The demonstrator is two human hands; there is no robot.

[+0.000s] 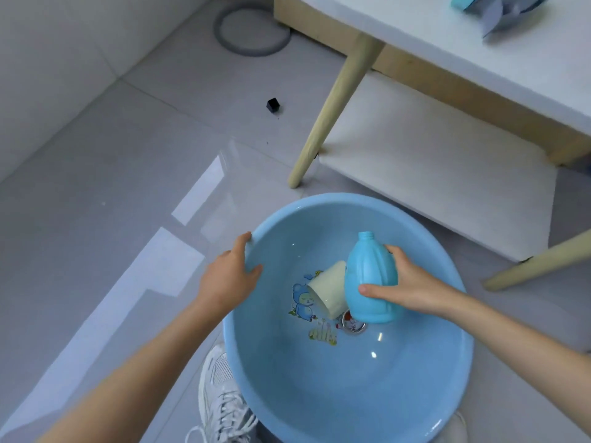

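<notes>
A round light-blue basin (367, 394) with a cartoon bear printed on its bottom is held above the floor. My left hand (228, 276) grips its left rim, thumb inside the wall. My right hand (406, 282) grips a light-blue plastic bottle (371, 279) with no cap, held upright inside the basin. A cream cup (329, 287) lies on its side on the basin's bottom, just left of the bottle. A small round metal item (353, 322) lies under the bottle's base.
A white table (447, 43) with pale wooden legs (332, 103) and a lower shelf (431, 174) stands to the right. Blue items (499, 11) lie on its top. A small black cube (272, 105) and a grey hose ring (252, 30) lie on the tiled floor. My white shoe (220, 401) is below.
</notes>
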